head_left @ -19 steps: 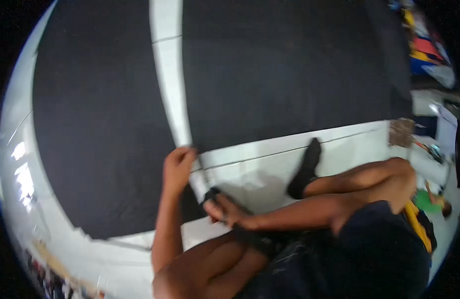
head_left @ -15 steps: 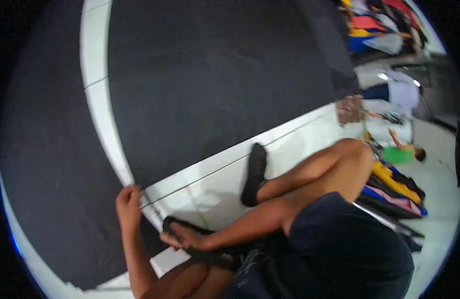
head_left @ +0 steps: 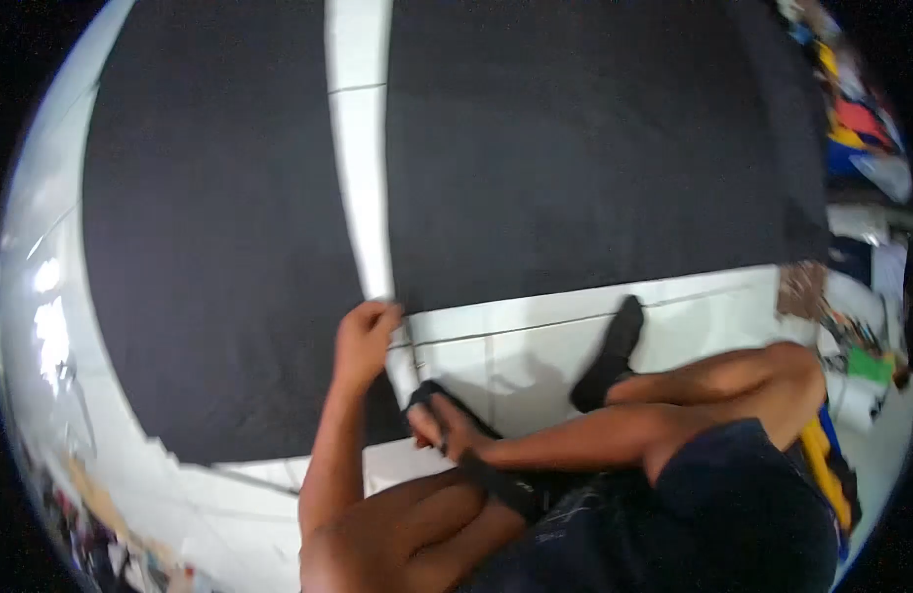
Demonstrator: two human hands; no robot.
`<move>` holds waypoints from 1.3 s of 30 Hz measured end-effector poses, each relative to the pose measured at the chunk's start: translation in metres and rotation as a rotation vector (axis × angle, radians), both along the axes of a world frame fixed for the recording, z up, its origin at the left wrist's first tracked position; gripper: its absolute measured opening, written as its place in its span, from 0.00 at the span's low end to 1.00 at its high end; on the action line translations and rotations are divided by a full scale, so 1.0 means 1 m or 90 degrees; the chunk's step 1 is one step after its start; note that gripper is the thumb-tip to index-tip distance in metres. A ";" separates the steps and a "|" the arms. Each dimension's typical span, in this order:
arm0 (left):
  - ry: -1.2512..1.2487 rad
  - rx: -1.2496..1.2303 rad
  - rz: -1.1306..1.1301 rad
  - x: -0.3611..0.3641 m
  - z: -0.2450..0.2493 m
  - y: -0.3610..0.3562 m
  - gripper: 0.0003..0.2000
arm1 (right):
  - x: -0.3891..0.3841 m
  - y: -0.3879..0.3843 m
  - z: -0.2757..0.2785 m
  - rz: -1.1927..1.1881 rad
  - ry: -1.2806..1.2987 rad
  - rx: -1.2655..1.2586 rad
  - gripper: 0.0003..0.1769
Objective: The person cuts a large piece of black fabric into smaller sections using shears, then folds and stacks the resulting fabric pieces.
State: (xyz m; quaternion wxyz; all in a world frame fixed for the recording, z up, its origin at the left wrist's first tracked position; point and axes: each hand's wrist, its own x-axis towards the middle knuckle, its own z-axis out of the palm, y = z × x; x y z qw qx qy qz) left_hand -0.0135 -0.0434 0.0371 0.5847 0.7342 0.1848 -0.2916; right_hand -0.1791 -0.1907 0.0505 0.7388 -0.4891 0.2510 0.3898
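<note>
Two wide pieces of black fabric lie on the white tiled floor, a left piece and a right piece. A narrow strip of bare tile shows between them. My left hand is closed in a pinch at the lower end of this strip, with its fingertips at the fabric's edge. Lower and to the right, my right hand is closed beside a dark band-like shape near my dark-covered foot. What its fingers hold is hidden and blurred.
My other foot in a black shoe rests on the tiles. A brown object sits by the right fabric's corner. Colourful piles of cloth stand at the upper right. Blurred clutter lies at the lower left.
My view has turned and swung left, so fabric, hands and feet appear further right. Both hands keep about the same places against the fabric. The people at the right are mostly cut off.
</note>
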 end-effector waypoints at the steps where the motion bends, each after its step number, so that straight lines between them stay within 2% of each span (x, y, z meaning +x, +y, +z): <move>1: -0.034 0.001 0.007 0.002 0.002 -0.001 0.12 | -0.002 0.000 0.000 -0.036 -0.017 0.039 0.15; 2: -0.067 0.000 0.008 0.000 0.002 -0.001 0.12 | 0.017 0.004 0.023 0.090 0.059 -0.096 0.17; 4: -0.049 -0.021 0.013 -0.001 0.000 0.001 0.13 | 0.040 0.001 0.054 0.130 -0.035 -0.101 0.21; 7: -0.029 -0.010 0.016 0.001 0.009 -0.004 0.12 | 0.032 0.004 0.044 0.078 -0.021 -0.080 0.21; 22: -0.040 -0.009 -0.018 0.004 0.004 0.000 0.12 | 0.037 0.017 0.029 0.071 -0.031 -0.134 0.25; 28: -0.032 0.012 -0.013 0.005 0.012 -0.003 0.12 | 0.038 0.020 0.032 0.081 -0.031 -0.162 0.25; 31: -0.043 0.020 -0.020 0.003 0.009 -0.002 0.11 | 0.049 0.019 0.050 0.103 -0.052 -0.187 0.24; 39: -0.053 -0.002 -0.021 0.000 -0.001 0.001 0.11 | 0.041 0.021 0.039 0.089 -0.048 -0.186 0.23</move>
